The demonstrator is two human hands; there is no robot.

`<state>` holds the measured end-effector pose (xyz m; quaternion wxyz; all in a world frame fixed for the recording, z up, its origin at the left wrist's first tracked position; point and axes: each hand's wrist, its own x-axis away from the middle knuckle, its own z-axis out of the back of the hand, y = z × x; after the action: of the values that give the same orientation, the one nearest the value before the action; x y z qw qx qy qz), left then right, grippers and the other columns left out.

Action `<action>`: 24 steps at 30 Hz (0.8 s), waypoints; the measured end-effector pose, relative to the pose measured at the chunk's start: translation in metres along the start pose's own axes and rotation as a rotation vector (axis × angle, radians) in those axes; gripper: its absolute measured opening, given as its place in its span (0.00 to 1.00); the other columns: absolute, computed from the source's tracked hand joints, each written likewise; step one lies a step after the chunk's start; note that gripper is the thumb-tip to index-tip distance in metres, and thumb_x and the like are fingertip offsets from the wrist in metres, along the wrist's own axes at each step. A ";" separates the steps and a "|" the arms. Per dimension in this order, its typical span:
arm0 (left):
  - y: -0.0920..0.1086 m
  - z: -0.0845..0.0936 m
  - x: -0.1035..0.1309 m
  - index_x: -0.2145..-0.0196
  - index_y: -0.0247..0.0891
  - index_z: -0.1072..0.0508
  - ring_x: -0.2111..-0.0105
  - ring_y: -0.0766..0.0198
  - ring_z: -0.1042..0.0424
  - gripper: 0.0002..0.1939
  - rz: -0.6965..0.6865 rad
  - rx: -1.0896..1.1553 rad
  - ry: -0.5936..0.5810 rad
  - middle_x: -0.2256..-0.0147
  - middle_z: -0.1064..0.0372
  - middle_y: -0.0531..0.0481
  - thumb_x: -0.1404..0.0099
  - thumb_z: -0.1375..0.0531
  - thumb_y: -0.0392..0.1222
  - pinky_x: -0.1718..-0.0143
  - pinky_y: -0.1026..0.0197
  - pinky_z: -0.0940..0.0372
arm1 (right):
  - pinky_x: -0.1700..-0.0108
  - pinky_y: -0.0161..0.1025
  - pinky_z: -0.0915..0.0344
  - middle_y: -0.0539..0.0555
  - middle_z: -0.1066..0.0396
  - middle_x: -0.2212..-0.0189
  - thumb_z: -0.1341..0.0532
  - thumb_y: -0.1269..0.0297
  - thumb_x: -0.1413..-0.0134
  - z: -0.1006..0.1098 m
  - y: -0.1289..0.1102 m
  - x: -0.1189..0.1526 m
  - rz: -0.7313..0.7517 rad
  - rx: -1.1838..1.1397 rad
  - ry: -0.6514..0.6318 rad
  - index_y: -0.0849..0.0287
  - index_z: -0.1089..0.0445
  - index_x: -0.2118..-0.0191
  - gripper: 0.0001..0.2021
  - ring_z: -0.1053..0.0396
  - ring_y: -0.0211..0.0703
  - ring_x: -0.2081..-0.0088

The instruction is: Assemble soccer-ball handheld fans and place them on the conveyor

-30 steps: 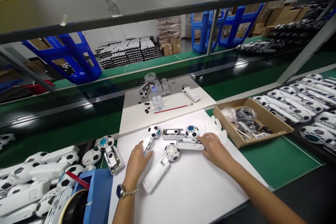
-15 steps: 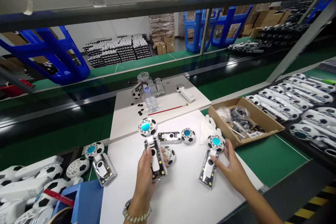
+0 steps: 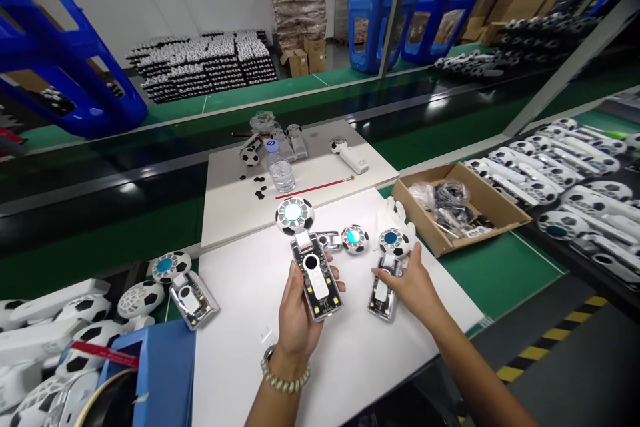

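Note:
My left hand (image 3: 295, 317) grips a handheld fan (image 3: 316, 277) with a football-patterned head, its handle showing a circuit board and a white strip. The fan is tilted up toward me above the white board (image 3: 240, 373). To the right, my right hand (image 3: 416, 283) has its thumb across the handle of a second fan (image 3: 384, 295), with fingers by its head. A third fan (image 3: 354, 238) lies behind the held one, its handle partly hidden. At the left edge of the board rests another similar fan (image 3: 193, 300). A small clear piece (image 3: 267, 335) lies near my left wrist.
An open cardboard box (image 3: 460, 213) of bagged parts stands at right, beside a white glove (image 3: 393, 213). Further back are a water bottle (image 3: 280, 170) and a red brush (image 3: 315, 188). A blue bin (image 3: 170, 367) and piled fans (image 3: 60, 327) fill the left.
My left hand has raised and turned its fan, moving it right. My right hand and the second fan appear slightly left and higher. The view has tilted down.

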<state>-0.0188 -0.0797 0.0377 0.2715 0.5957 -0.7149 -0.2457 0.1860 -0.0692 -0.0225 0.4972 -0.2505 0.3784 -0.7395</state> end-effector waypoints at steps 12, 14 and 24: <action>-0.006 0.013 -0.003 0.57 0.40 0.28 0.67 0.60 0.29 0.17 -0.009 0.060 -0.007 0.58 0.30 0.45 0.35 0.47 0.52 0.69 0.57 0.30 | 0.66 0.40 0.29 0.55 0.26 0.65 0.35 0.57 0.55 0.007 -0.035 0.022 -0.345 -1.035 -0.381 0.60 0.33 0.60 0.17 0.27 0.46 0.66; -0.010 0.013 -0.004 0.57 0.37 0.27 0.67 0.59 0.28 0.19 0.022 0.062 -0.022 0.57 0.28 0.43 0.35 0.48 0.52 0.69 0.57 0.30 | 0.64 0.41 0.28 0.56 0.26 0.62 0.35 0.60 0.54 0.005 -0.053 0.020 -0.347 -1.119 -0.479 0.61 0.33 0.59 0.16 0.26 0.44 0.66; -0.015 0.013 -0.008 0.59 0.32 0.25 0.69 0.60 0.27 0.21 0.066 0.068 -0.010 0.62 0.25 0.42 0.35 0.50 0.49 0.66 0.57 0.30 | 0.73 0.39 0.29 0.50 0.28 0.68 0.37 0.61 0.51 -0.003 -0.095 0.015 -0.168 -1.172 -0.709 0.58 0.40 0.60 0.15 0.28 0.41 0.73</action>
<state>-0.0157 -0.0736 0.0175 0.2554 0.5794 -0.7434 -0.2154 0.1261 -0.0615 0.0519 0.3146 -0.7330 0.5097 -0.3224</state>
